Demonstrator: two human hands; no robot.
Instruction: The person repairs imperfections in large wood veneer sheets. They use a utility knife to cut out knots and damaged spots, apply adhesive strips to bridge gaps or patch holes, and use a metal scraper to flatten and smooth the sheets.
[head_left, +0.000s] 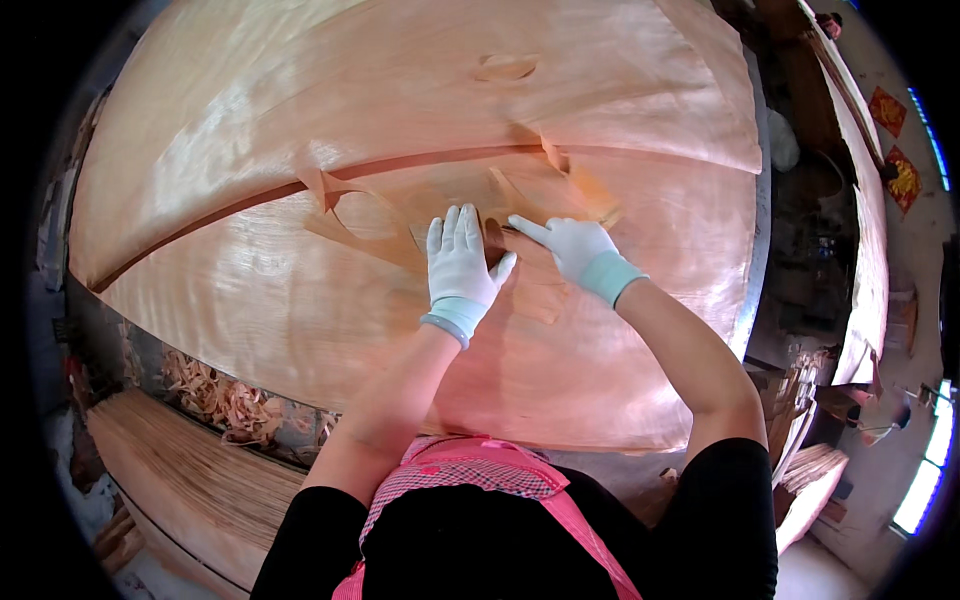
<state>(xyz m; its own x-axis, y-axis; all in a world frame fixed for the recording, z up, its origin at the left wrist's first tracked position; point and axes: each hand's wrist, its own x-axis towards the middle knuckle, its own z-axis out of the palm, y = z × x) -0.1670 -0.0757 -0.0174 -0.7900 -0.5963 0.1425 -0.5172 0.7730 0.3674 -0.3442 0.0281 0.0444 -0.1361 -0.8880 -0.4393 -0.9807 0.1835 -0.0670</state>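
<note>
My left hand (460,265), in a white glove with a pale green cuff, lies flat with fingers stretched out on a thin wood veneer sheet (300,290). Close by on the right, my right hand (582,250), gloved alike, has its index finger pointing left along the sheet and its other fingers curled under. Whatever those fingers grip is hidden; a small dark line shows beneath the index fingertip. Between the hands is a dark brown patch (493,242) in the veneer. Loose veneer scraps (375,225) with curled, torn edges lie around both hands.
A second veneer sheet (400,90) covers the far side, its edge overlapping the near one. Wood shavings (225,395) lie at the lower left, above a stack of veneer sheets (190,470). More veneer (805,480) is piled at the right.
</note>
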